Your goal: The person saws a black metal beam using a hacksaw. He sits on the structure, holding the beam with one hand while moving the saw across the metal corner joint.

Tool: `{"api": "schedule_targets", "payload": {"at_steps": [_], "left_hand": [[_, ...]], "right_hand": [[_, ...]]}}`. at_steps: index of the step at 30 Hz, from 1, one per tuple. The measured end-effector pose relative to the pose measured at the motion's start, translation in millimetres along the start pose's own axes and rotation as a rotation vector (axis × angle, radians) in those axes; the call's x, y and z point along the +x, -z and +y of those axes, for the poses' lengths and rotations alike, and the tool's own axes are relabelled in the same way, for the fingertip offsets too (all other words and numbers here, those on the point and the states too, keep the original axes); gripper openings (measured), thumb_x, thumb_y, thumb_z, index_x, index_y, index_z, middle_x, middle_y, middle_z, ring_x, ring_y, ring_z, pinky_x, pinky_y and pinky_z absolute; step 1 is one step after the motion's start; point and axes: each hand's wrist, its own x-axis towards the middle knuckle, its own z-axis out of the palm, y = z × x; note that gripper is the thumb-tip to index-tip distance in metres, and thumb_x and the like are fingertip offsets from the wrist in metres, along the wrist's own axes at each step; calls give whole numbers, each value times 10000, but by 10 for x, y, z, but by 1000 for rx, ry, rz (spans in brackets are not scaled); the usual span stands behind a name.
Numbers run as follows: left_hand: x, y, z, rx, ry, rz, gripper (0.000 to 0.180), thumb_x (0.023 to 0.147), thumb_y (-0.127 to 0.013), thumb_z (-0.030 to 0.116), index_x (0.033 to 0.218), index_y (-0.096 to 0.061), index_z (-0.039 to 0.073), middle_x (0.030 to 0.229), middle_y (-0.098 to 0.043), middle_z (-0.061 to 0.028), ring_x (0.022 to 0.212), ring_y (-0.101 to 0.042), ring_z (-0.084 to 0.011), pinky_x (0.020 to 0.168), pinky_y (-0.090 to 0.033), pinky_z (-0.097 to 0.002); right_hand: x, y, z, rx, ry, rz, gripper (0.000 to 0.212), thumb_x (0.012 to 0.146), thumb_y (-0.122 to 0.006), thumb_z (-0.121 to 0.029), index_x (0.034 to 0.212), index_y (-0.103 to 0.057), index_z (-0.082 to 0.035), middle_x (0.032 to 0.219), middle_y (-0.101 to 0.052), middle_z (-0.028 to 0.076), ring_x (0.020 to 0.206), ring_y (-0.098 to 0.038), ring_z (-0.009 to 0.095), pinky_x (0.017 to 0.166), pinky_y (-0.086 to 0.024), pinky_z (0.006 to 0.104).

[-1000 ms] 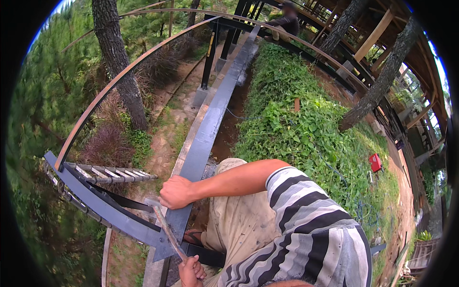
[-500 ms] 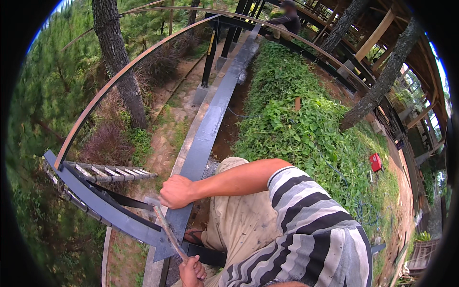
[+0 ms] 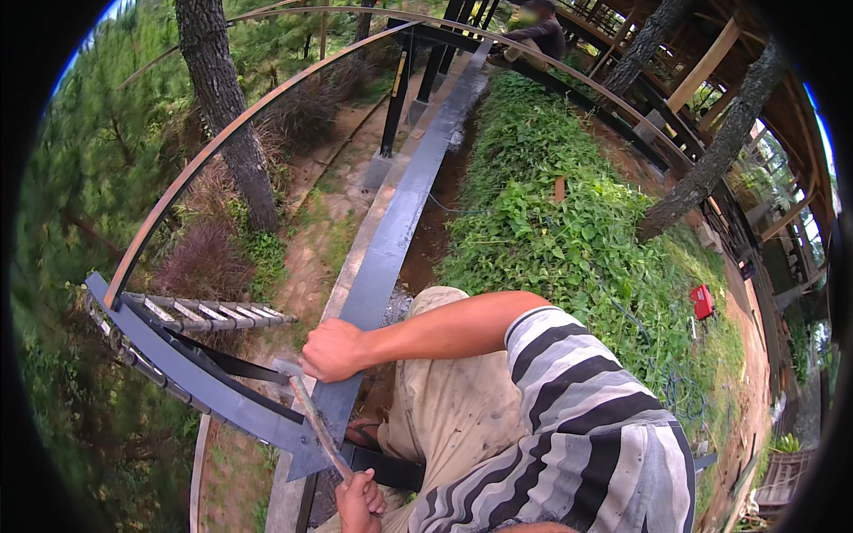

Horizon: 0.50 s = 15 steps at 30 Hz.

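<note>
My left hand (image 3: 360, 503) is closed round the lower end of a long, brownish, hammer-like tool (image 3: 318, 428). The tool slants up and left across the joint of the grey steel beams, and its far end stops beside my right hand; the exact shape of that end is hard to make out. My right hand (image 3: 331, 350) is a fist on the left edge of the straight grey beam (image 3: 384, 253). Whatever sits inside that fist is hidden. A curved grey beam (image 3: 200, 377) meets the straight one just left of the tool.
A ladder (image 3: 213, 313) leans beside the curved beam, with lower ground beneath. A thin curved rail (image 3: 209, 151) arches overhead. Leafy plants (image 3: 542, 222) cover the right bank, where a red case (image 3: 702, 302) lies. Another person (image 3: 538, 31) sits at the far end.
The view has shifted slightly, moving the scene a little right. The tool's far end sits a little nearer my right fist. The far person's posture has changed.
</note>
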Motion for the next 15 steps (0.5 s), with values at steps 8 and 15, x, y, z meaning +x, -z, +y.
{"api": "schedule_targets", "payload": {"at_steps": [8, 15], "left_hand": [[115, -36, 27, -25, 6, -30, 391, 938, -663, 196, 661, -387, 172, 510, -335, 44, 381, -303, -102, 393, -252, -301], [48, 113, 35, -1, 7, 9, 412, 962, -666, 212, 666, -381, 179, 534, -350, 63, 410, -318, -72, 398, -242, -283]], "right_hand": [[50, 133, 58, -42, -40, -74, 457, 910, -557, -324, 650, -692, 27, 666, -670, 259, 668, -692, 440, 704, -567, 517], [149, -23, -64, -83, -72, -88, 547, 985, -524, -375, 641, -705, 11, 669, -662, 283, 664, -690, 449, 682, -553, 539]]}}
